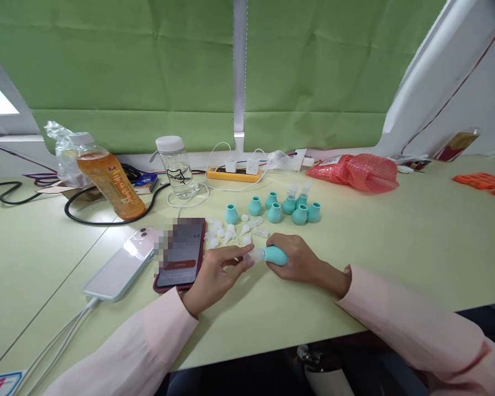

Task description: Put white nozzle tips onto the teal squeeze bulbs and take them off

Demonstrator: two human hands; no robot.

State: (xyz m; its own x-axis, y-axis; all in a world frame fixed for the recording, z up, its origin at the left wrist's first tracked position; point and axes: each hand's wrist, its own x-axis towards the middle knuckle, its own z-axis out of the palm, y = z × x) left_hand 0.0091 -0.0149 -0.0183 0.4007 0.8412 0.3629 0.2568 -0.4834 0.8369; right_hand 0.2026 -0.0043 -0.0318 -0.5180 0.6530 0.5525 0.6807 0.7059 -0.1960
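My right hand point(299, 257) is wrapped round a teal rubber bulb point(275, 255), held on its side above the table. A clear plastic tip point(256, 254) sits at the bulb's mouth, pinched between the thumb and fingers of my left hand point(216, 272). Just beyond my hands lie several loose translucent plastic pieces point(229, 235). Behind them stand several teal bulbs point(274, 213) with their open mouths up. Two bulbs at the back carry clear tips point(292, 192).
Left of my hands lie a lit phone point(181, 258) and a pale phone point(121, 267) with cables. An orange drink bottle point(111, 181), a clear water bottle point(177, 170) and a yellow power strip point(233, 174) stand behind. A red bubble-wrap package point(355, 171) lies at the back right.
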